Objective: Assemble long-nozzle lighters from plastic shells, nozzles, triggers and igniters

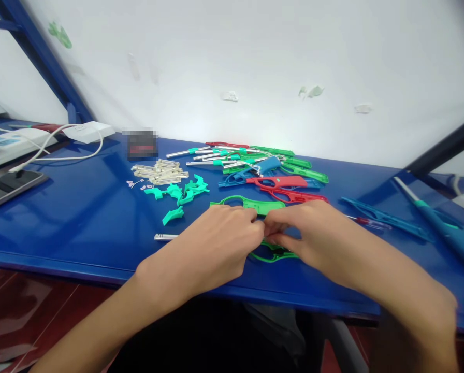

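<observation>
My left hand [226,241] is closed over a green lighter casing half near the table's front edge; a metal tube [165,237] sticks out on its left side. My right hand [305,228] meets it from the right, fingers bent in a pinch at the same casing [273,256], whose loop shows below the fingers. What the fingertips hold is hidden. Just behind my hands lies another green casing half [265,207]. To the left are several teal triggers [185,192], with one apart [173,215], and a pile of cream-coloured parts [164,172].
Red, green and blue casings [290,182] and metal tubes [204,161] are heaped at the back. On the right lie a screwdriver [367,221], a blue casing [391,218] and a blue lighter [445,233]. A phone [12,187] and white cables are at left.
</observation>
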{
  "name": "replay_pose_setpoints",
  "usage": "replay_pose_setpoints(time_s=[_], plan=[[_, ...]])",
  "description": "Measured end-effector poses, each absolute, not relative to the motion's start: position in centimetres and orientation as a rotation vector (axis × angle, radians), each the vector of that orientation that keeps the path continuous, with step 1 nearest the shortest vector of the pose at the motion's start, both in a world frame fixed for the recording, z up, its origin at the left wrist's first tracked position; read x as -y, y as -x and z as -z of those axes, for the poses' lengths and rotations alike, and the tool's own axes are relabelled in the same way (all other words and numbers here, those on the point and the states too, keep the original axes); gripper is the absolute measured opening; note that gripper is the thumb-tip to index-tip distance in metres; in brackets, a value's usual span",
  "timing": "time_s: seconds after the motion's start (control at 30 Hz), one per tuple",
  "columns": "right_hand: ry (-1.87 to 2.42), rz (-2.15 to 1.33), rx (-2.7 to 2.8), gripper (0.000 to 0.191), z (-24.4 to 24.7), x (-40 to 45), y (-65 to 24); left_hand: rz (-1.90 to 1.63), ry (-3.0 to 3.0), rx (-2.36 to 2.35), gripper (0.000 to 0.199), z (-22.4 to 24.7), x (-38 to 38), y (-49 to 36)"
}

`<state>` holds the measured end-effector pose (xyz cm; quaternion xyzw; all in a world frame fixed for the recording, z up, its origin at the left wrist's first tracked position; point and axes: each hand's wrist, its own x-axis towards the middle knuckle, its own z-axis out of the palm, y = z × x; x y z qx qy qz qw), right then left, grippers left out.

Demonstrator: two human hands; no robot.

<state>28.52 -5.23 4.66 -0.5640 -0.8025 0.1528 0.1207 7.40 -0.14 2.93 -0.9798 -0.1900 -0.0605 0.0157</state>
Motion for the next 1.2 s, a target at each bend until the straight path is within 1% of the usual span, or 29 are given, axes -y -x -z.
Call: replay_pose_setpoints(time_s=[0.6, 0.77, 1.1, 1.2], plan=[[1.574, -0.242, 2.390, 0.017, -4.2, 5.7, -28.4, 0.206, 3.060, 0.564, 0.019, -2.8, 0.0, -7.0], [1.576, -0.256, 2.394, 0.017, -4.1, 5.9, -28.4, 0.209, 3.062, 0.569, 0.019, -2.8, 0.2, -6.9], [1.542, -0.172, 2.425, 0.019, -3.4, 6.4, -28.5, 0.347, 2.990, 0.449, 0.021, -2.0, 0.4, -6.2], [1.489, -0.011, 2.415, 0.024, -2.5, 8.3, -27.8, 0.452, 2.974, 0.448, 0.018, -1.4, 0.8, -5.7]])
